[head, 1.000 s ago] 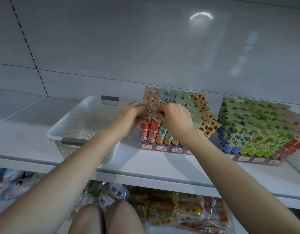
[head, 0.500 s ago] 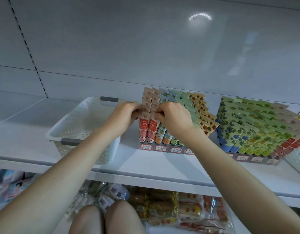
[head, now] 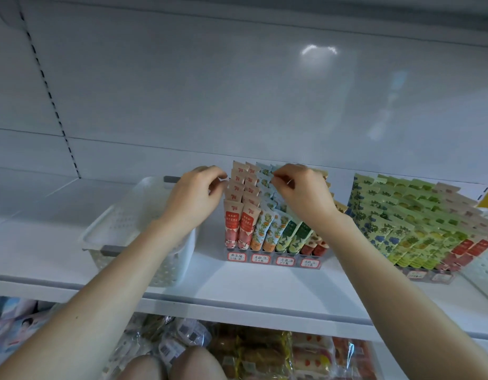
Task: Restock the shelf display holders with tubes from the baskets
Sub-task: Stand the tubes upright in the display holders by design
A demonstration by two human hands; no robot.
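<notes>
Head view: looking down on a white shelf [head: 237, 286], and both hands are up at the stock!
Display holder: the display holder [head: 273, 261] stands mid-shelf. Price labels run along its front, and tubes stand upright in stepped rows climbing toward 12 o'clock.
Tube columns: peach-red tubes [head: 233, 226] fill the two leftmost columns. Next come orange-flowered ones, then green, then short red ones at the 3 o'clock end.
Left hand: the left hand [head: 193, 196] is up at the back rows, its forearm running in from 7 o'clock. The fingers are curled with their tips at the left edge of the peach-red tubes, but I cannot tell whether they pinch one.
Right hand: the right hand [head: 300, 193] has its forearm running in from 5 o'clock. Thumb and forefinger pinch the crimped top of a pale-blue tube [head: 266, 179] in the back rows, and the palm hides the columns behind it.
White basket: the white basket [head: 97, 242] is perforated with grey handles and sits just beside the holder at its 9 o'clock. The left forearm crosses over its right side.
Second holder: at 3 o'clock, apart from the first, the second holder [head: 429, 275] is packed with green, blue-flowered and red tubes in stepped rows.
Far right: the corner of another perforated basket [head: 481, 267] shows at the frame edge.
Below the shelf: at 6 o'clock lie clear-wrapped packets [head: 264, 352], with the person's knees [head: 168, 363] at the bottom edge.
</notes>
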